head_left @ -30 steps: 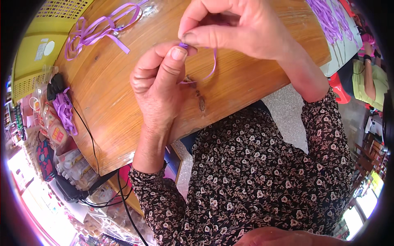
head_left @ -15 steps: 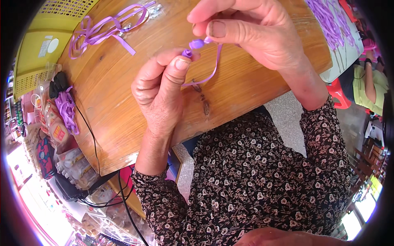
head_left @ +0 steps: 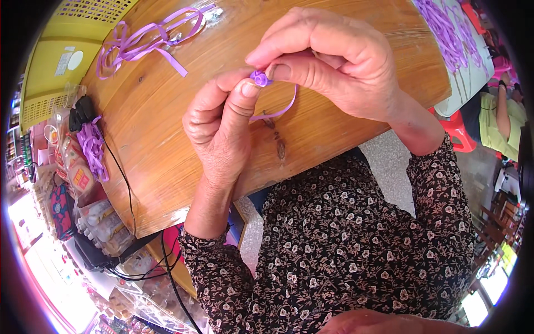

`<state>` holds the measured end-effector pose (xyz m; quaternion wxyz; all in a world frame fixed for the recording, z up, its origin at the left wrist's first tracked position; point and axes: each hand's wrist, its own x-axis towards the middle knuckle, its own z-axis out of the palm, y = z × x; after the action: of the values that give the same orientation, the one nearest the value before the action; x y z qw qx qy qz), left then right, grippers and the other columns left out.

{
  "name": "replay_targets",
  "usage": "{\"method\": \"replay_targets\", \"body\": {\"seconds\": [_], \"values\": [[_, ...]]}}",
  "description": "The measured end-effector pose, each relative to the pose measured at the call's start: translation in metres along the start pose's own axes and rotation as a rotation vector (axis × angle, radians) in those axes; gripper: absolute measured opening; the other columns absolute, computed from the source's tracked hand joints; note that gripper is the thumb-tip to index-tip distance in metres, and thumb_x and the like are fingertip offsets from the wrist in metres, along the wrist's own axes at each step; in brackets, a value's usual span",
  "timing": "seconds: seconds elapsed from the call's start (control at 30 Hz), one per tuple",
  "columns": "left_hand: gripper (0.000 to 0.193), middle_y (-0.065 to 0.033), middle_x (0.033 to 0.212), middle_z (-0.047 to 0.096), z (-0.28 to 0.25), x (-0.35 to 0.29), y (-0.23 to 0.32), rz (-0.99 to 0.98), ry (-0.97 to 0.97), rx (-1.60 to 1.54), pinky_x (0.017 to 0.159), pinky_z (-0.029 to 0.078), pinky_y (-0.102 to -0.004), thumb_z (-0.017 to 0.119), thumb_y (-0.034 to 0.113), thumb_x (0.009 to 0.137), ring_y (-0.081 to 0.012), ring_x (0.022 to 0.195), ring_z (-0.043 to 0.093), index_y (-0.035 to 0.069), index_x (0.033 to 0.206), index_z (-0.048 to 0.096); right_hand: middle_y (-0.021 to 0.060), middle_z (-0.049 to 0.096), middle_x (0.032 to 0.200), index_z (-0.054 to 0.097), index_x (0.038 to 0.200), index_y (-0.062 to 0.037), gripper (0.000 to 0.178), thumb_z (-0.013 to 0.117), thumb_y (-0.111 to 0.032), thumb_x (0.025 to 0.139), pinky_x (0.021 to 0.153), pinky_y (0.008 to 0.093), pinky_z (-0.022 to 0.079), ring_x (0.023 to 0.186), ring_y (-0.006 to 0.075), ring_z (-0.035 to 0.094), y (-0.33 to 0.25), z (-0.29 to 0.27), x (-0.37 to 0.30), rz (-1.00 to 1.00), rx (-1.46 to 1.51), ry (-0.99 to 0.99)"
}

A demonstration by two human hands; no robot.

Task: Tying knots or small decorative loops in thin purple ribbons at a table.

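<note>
Purple coil (head_left: pixel 260 79) between left fingers (head_left: pixel 225 84), right fingers (head_left: pixel 303 72)

Left hand (head_left: pixel 219 119) pinching, thumb upward, right hand (head_left: pixel 356 78) arched, thumb tip close beside it

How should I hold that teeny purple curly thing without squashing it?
Probably pinch the purple curly piece lightly by its lower edge, coming from the left, thumb against fingertip, like the left hand. It's tiny and roundish, so there's only room for fingertips, and its upper part pokes out above the left thumb. The right hand crowds its right side.
</note>
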<state>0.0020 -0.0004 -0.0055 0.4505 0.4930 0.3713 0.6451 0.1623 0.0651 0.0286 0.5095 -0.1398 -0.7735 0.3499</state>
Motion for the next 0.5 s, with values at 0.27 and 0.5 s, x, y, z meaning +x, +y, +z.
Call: {"method": "replay_targets", "body": {"seconds": [0.27,0.5], "values": [[0.012,0.0006,0.072,0.056,0.002,0.000,0.008,0.001,0.020,-0.032,0.048,0.026,-0.0186,0.057,0.008,0.089,-0.0038,0.055,0.036,0.000,0.095,0.062,0.0087,0.060,0.078,0.066,0.094,-0.0010,0.023,0.072,-0.005,0.072,0.055,0.0258,0.044,0.066,0.0176,0.058,-0.007,0.002,-0.002,-0.128,-0.296,-0.063],[0.012,0.0007,0.071,0.055,-0.003,-0.001,0.005,0.069,0.005,0.009,0.050,0.029,-0.0191,0.057,0.007,0.088,-0.0045,0.057,0.038,-0.001,0.096,0.062,0.0076,0.061,0.078,0.066,0.090,-0.0032,0.020,0.073,-0.005,0.071,0.058,0.0268,0.048,0.069,0.0184,0.061,-0.012,-0.002,0.001,-0.087,-0.274,-0.075]]}}
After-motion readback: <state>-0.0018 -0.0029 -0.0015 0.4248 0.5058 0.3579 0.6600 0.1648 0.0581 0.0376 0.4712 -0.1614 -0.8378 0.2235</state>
